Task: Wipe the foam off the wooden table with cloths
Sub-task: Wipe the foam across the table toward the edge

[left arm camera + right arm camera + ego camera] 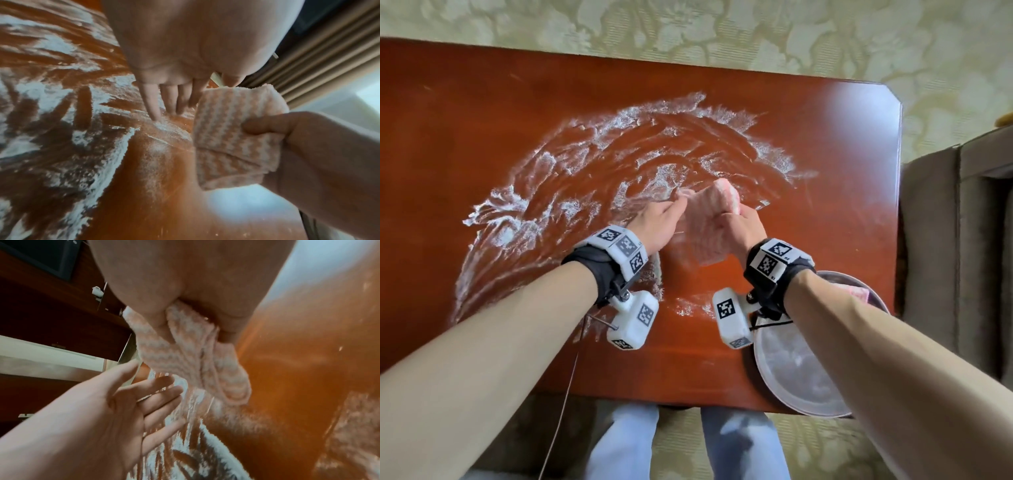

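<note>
White foam [585,164] is smeared in a wide ring across the reddish wooden table [842,144]. My right hand [743,229] grips a folded pink-and-white striped cloth [724,195] and holds it just above the table near the middle. In the right wrist view the cloth [195,363] hangs from my curled fingers. The left wrist view shows my right thumb pressed on the cloth [234,133]. My left hand [655,222] lies beside it on the left, holding nothing, its fingers [153,104] straight with the tips on the foamy surface.
A round metal basin [791,380] stands at the table's near right corner under my right forearm, with another pink cloth [859,294] on its far rim. A brown armchair [945,240] stands close to the table's right edge. Patterned carpet surrounds the table.
</note>
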A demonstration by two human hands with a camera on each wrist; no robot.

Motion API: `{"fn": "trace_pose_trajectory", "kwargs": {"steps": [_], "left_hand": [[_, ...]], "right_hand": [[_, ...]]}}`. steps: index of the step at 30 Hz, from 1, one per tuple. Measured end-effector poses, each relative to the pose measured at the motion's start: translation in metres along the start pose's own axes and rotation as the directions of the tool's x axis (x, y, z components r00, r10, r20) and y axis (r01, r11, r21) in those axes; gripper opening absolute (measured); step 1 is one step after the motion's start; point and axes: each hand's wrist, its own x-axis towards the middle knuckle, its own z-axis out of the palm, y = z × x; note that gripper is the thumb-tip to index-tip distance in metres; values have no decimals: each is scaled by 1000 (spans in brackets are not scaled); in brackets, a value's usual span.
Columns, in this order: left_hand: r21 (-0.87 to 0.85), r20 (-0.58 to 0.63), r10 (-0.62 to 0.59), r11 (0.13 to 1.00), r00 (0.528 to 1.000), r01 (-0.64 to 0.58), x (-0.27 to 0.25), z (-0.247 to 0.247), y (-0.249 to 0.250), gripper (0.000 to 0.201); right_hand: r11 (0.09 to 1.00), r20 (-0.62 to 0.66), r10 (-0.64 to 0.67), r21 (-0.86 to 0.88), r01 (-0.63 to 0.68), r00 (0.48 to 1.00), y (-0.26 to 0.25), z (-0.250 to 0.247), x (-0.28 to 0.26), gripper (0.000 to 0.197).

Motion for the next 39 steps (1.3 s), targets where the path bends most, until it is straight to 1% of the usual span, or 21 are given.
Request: {"fn": "trace_pose_trajectory", "kwargs": {"steps": [1, 2, 3, 4, 5, 6, 7, 10, 14, 17, 19, 22, 24, 26, 28, 31, 32, 34, 35, 37, 39], "left_hand": [[65, -18, 15, 998, 1000, -14, -1, 3, 5, 47], [111, -67, 41, 993, 997, -34, 6, 8, 7, 58], [87, -53, 54, 995, 997, -50, 7, 12, 14, 24], [51, -81, 86, 995, 993, -83, 13, 17, 16, 39], [13, -54, 65, 998, 996, -64, 16, 23, 23, 40], [-40, -60, 69, 997, 996, -72, 23, 29, 24, 42], [-29, -49, 48, 998, 998, -50, 24, 35, 33, 43], [-33, -50, 75, 997, 996, -77, 38, 49, 46, 45], [-21, -79, 81, 996, 994, -83, 61, 59, 68, 43], [-14, -113, 86, 996, 990, -88, 79, 61, 82, 42], [-13, -128, 83, 996, 988, -86, 89, 60, 87, 41], [-3, -145, 88, 996, 985, -89, 99, 57, 90, 42], [-10, -165, 85, 996, 983, -88, 106, 53, 88, 42], [-31, -181, 70, 997, 981, -76, 112, 47, 83, 41], [-58, -198, 53, 996, 979, -66, 117, 41, 77, 40], [-79, -205, 47, 995, 978, -65, 121, 31, 63, 38], [-79, -201, 51, 995, 978, -69, 121, 27, 58, 38], [-80, -187, 57, 994, 981, -73, 121, 17, 47, 39], [-89, -185, 62, 993, 981, -79, 121, 10, 39, 40], [-109, -194, 65, 990, 979, -88, 119, 2, 31, 41], [-135, -193, 58, 987, 980, -85, 116, -11, 20, 39]], "right_hand": [[999, -25, -17, -35, 16, 1000, 2, -8, 3, 20], [998, -60, -31, -60, 28, 998, 4, -18, 6, 18], [995, -101, -40, -91, 31, 994, 7, -30, 9, 19], [992, -152, -54, -122, 36, 987, 9, -43, 12, 22], [987, -202, -75, -153, 44, 976, 12, -58, 14, 22], [982, -249, -98, -181, 53, 964, 14, -73, 17, 22], [978, -295, -116, -200, 57, 948, 16, -90, 19, 24], [968, -417, -122, -249, 16, 901, 25, -134, 34, 37], [942, -479, -173, -336, 3, 861, 35, -170, 54, 46], [941, -549, -177, -338, -23, 817, 32, -190, 68, 48], [933, -577, -201, -360, -26, 791, 26, -202, 79, 55], [903, -577, -220, -426, -61, 786, 18, -214, 93, 52], [880, -558, -219, -468, -85, 800, 15, -214, 106, 49], [852, -476, -207, -518, -82, 854, 16, -207, 123, 47], [825, -387, -161, -558, -91, 908, 20, -195, 136, 46], [796, -292, -127, -600, -79, 948, 28, -167, 140, 43], [800, -276, -117, -596, -75, 954, 30, -154, 138, 40], [840, -267, -104, -539, -59, 958, 31, -126, 129, 34], [850, -265, -107, -524, -50, 958, 30, -109, 124, 36], [831, -215, -113, -555, -26, 970, 34, -82, 117, 45], [809, -166, -109, -588, -9, 980, 34, -48, 108, 45]]}}
